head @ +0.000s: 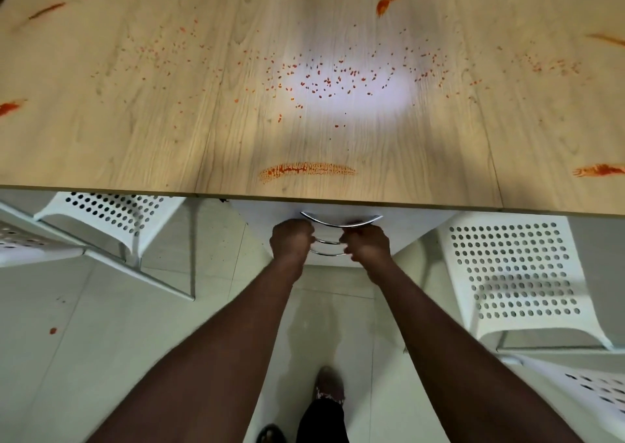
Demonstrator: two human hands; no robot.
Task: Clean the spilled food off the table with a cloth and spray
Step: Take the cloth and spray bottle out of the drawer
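The light wooden table (135, 144) is strewn with small orange-red food bits (324, 77). A long red sauce smear (306, 170) lies near its front edge, and other smears (387, 2) mark the far side and corners. Below the table edge stands a white drawer unit (406, 222) with curved chrome handles (338, 221). My left hand (291, 238) and my right hand (367, 243) are both closed around a lower chrome handle. No cloth or spray bottle is visible.
White perforated chairs stand at the left (111, 212) and right (514, 273) under the table edge, and another at the bottom right (595, 392). A red drop (53, 331) lies on the pale tiled floor. My foot (329, 385) is below.
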